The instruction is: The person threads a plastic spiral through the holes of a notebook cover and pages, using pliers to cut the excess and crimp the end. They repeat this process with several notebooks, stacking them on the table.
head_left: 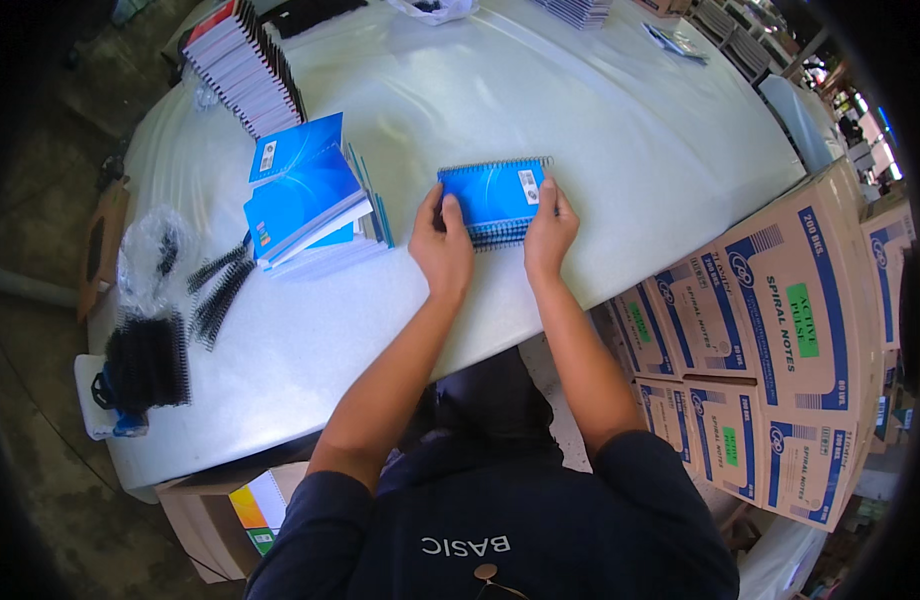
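White counter [600, 120] fills most of the view, curved by the lens. To the right, beside the counter's edge, stacked brown cardboard cartons [780, 330] with blue and green print. Far left on the counter, a leaning row of spiral notebooks [245, 70] with dark coils. Nearer, left of centre, a loose pile of blue-covered unbound books [305, 205], top ones fanned and tilted. At the near left edge, a bundle of black spiral binding coils [145, 360], a few loose coils [218, 290] just beyond it, and a crumpled clear plastic bag [150, 245] to their left. Centre, near the person: a small stack of blue spiral notebooks [495, 200], coil along the far edge, lying flat on the counter. Left hand [440, 245] grips the stack's left side, thumb on the top cover; right hand [550, 230] clamps the right side, fingers curled over the cover near the white label. Both hands closed on the stack, squaring it. Judgement: press evenly from both sides, keep the coils lined up, and keep the stack flat so covers don't slip.
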A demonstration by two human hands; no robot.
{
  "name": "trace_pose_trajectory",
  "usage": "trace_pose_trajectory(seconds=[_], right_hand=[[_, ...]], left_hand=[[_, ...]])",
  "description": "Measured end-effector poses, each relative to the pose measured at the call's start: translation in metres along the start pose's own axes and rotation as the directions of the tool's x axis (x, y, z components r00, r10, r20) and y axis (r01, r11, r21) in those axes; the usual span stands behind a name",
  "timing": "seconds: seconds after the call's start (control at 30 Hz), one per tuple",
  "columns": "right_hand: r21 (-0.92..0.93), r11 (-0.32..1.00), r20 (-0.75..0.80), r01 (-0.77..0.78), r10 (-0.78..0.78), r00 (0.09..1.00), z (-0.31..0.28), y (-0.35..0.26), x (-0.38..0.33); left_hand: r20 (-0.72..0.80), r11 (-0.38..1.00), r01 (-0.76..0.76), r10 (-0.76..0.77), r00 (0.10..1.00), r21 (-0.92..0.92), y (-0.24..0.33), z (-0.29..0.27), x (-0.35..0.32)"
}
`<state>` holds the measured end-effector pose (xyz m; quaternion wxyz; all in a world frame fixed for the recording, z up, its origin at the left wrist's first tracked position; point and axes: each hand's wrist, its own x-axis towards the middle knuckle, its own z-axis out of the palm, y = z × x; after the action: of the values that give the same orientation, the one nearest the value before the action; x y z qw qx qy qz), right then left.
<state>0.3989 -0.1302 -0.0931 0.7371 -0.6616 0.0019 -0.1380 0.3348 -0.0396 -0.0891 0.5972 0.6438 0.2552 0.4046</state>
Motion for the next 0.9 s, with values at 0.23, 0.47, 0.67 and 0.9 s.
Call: trace_pose_trajectory(seconds=[0.23, 0.47, 0.67, 0.9], right_hand=[[-0.163, 0.984, -0.076, 0.078, -0.092, 0.993, 0.018, -0.004, -0.005], [-0.278, 0.812, -0.056, 0.513, -0.547, 0.836, -0.004, -0.026, -0.023], [0.222, 0.758, 0.808, -0.613, 0.209, 0.551, 0.014, -0.091, -0.093], [-0.012, 0.73, 0.903, -0.683, 0.301, 0.305, 0.007, -0.071, -0.096]], left_hand=[[0.05, 0.996, 0.025, -0.029, 0.998, 0.089, 0.007, -0.003, 0.025], [0.372, 0.402, -0.663, 0.593, 0.714, 0.631, 0.098, -0.109, 0.036], [0.565, 0.17, -0.677, 0.429, 0.705, 0.717, 0.108, -0.192, 0.037], [0.685, 0.314, -0.848, 0.5, 0.53, 0.427, 0.104, -0.226, 0.007]])
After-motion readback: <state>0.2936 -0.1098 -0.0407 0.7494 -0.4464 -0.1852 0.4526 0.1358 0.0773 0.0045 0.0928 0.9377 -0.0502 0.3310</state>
